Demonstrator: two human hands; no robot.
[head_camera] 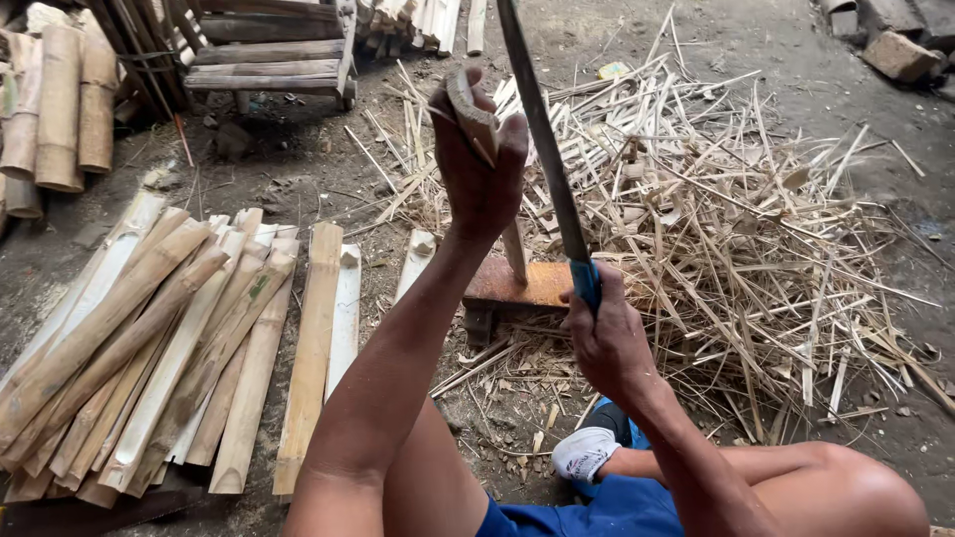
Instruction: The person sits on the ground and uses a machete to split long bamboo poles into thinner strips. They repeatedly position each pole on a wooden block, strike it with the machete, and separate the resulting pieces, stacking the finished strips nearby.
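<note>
Bamboo piece (489, 149) is held upright at 12 o'clock, top end clamped in the left hand (480, 164), lower end (515, 254) seated on the rusty block (517, 283). Long blade (542, 129) is gripped by its blue handle (585, 281) in the closed right hand (607, 338), edge just beside the left fingers. Risk, as judged: fingers could be cut if the blade glances off, or the piece could skid off the block. Split slats (179, 338) are stacked at 9 o'clock, offcut pile (736, 229) at 2 o'clock.
</note>
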